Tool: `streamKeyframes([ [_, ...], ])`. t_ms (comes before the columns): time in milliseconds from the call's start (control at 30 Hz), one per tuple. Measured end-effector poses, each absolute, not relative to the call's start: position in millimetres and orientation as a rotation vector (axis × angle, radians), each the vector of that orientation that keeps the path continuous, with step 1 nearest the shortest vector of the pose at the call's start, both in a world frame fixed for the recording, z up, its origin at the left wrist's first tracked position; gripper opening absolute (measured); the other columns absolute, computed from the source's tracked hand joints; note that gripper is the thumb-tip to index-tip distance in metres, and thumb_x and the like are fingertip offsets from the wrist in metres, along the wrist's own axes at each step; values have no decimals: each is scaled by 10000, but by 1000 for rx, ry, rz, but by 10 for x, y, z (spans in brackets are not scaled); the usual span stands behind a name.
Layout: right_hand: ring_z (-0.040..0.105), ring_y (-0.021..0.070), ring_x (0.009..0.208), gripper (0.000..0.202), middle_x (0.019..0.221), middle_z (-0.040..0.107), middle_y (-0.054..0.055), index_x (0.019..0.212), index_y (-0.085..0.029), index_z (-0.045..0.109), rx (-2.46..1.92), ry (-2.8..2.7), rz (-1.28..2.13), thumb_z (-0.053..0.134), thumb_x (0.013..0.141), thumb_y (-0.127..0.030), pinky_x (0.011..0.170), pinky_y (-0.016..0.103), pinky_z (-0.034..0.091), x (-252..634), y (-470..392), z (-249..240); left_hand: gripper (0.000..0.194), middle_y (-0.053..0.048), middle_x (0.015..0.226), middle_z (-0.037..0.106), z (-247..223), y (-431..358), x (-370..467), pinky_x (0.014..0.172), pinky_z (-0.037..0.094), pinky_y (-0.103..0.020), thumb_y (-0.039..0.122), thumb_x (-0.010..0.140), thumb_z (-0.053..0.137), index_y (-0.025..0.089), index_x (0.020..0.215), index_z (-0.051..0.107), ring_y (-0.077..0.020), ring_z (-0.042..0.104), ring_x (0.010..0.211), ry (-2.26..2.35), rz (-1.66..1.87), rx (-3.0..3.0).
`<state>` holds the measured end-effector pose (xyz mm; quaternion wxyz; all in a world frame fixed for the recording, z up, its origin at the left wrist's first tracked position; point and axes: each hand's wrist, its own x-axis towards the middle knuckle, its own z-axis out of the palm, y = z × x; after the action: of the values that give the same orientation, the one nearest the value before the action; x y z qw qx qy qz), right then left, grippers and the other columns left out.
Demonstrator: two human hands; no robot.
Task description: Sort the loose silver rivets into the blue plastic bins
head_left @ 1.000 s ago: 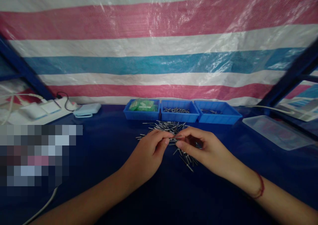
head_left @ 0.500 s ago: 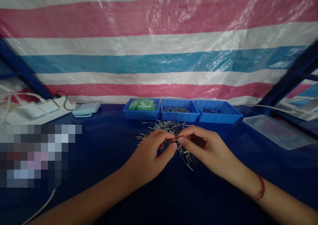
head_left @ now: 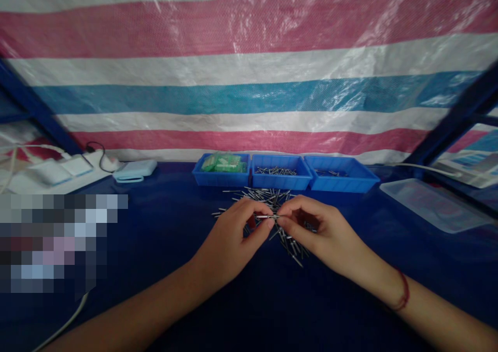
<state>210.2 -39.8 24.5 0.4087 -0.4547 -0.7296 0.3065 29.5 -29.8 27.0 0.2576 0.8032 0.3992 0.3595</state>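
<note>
A thin silvery metal rivet (head_left: 264, 216) lies level between my two hands, above a loose pile of similar rivets (head_left: 293, 251) on the dark blue table. My left hand (head_left: 229, 238) pinches it between thumb and forefinger from the left. From the right, the thumb and forefinger of my right hand (head_left: 324, 227) close on its other end. Behind the pile stand three blue bins: the left bin (head_left: 221, 180) holds green plastic packets, the middle bin (head_left: 282, 182) many rivets, and the right bin (head_left: 344, 185) a few.
A clear plastic lid (head_left: 436, 207) lies at the right. Far left are a white power strip (head_left: 89, 173) with plugs and a light blue case (head_left: 136, 170). A blurred-out patch covers the table's left side, with a white cable (head_left: 73, 318) below it. A striped sheet (head_left: 249, 98) hangs behind.
The fingertips have shifted slightly, and the rivet between them now shows more clearly and lies more level. My left hand has moved a little to the left.
</note>
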Motion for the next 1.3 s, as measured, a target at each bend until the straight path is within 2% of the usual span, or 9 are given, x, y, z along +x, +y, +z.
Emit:
streamKeyframes([
  [267,543,121,652,142,770,616,24,817,-178,653,-1109,-1860,920,583,805,-301,561,256,428,2061,-376,210,40,19,788,568,295,-326,281,653,418,-245,220,849,542,191,867,561,-111,523,706,1069,1002,2202],
  [367,547,116,641,164,734,622,8,795,-182,653,-1120,-1822,959,579,804,-328,568,252,438,2128,-312,262,169,-13,884,569,280,-328,279,659,431,-270,258,841,547,181,988,514,-119,522,709,1129,1015,2170],
  [567,468,105,512,186,557,520,-16,680,-183,622,-1379,-1293,615,639,738,-360,484,253,411,2616,-7,408,362,-66,1099,530,246,-320,283,696,457,-296,292,856,525,207,1187,406,-130,548,776,1128,971,2148],
  [800,447,89,487,187,574,483,1,645,-163,596,-1520,-894,749,635,722,-329,425,240,391,3017,149,409,241,-49,1051,559,303,-330,229,768,467,-302,245,881,490,207,1119,487,-139,559,835,1036,917,2344],
  [933,427,85,450,213,560,472,-7,639,-172,592,-1541,-942,724,579,761,-347,390,232,351,2932,149,356,177,-45,1032,582,396,-238,145,827,443,-309,196,902,434,188,1033,552,-153,561,906,1051,885,2561],
  [1100,468,117,470,327,541,525,2,620,-176,614,-1531,-1573,575,534,795,-440,433,256,370,2713,66,313,243,-71,982,621,453,-74,-4,806,428,-375,227,907,411,174,1061,591,-215,566,895,1298,575,2858],
  [1167,545,150,558,338,611,595,16,685,-184,646,-1491,-1895,486,515,811,-469,524,287,441,2638,-1,301,288,-103,1032,611,426,-36,-59,817,431,-410,294,912,407,167,1090,595,-250,562,934,1385,455,2858],
  [1233,619,216,793,399,868,669,66,930,-187,666,-1425,-2193,355,527,788,-533,711,364,498,2584,-78,276,448,-161,1198,540,366,-18,-105,860,414,-489,465,881,434,170,1198,549,-334,508,1073,1470,368,2796],
  [1300,541,305,1096,714,1219,572,139,1238,-179,537,-1398,-2367,295,604,679,-617,902,470,446,2548,-154,226,756,-211,1373,381,280,-7,-138,903,345,-609,677,755,475,203,1341,421,-447,364,1216,1532,277,2692],
])
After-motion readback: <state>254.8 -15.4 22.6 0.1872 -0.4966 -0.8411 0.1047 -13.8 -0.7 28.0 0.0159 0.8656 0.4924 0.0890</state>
